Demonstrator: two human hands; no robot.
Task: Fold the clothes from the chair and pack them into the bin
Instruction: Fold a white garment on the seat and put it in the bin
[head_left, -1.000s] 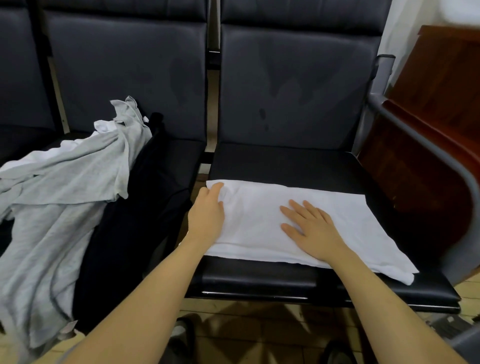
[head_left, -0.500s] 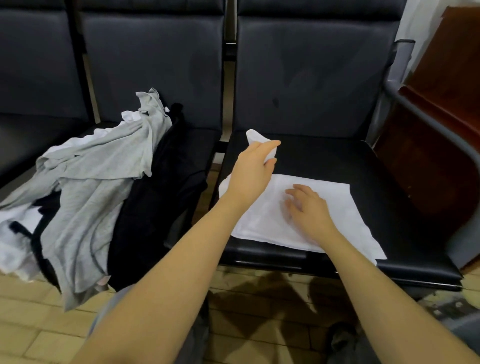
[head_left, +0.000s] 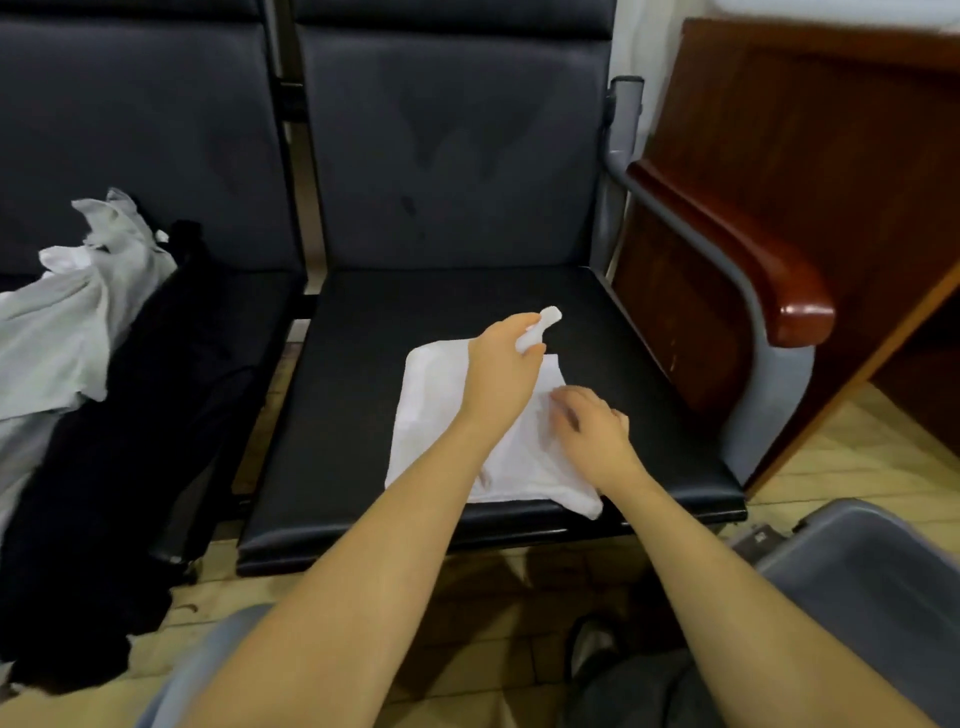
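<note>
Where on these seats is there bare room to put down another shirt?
Bare seat lies between the white shirt and the armrest, and behind the shirt toward the backrest. The next seat is crowded by the clothes pile.

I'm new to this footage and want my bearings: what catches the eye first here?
A white garment lies part-folded on the black chair seat at centre, the left hand pinching a corner above it and the right hand resting on it. A heap of grey, white and black clothes covers the seat to the left.
</note>
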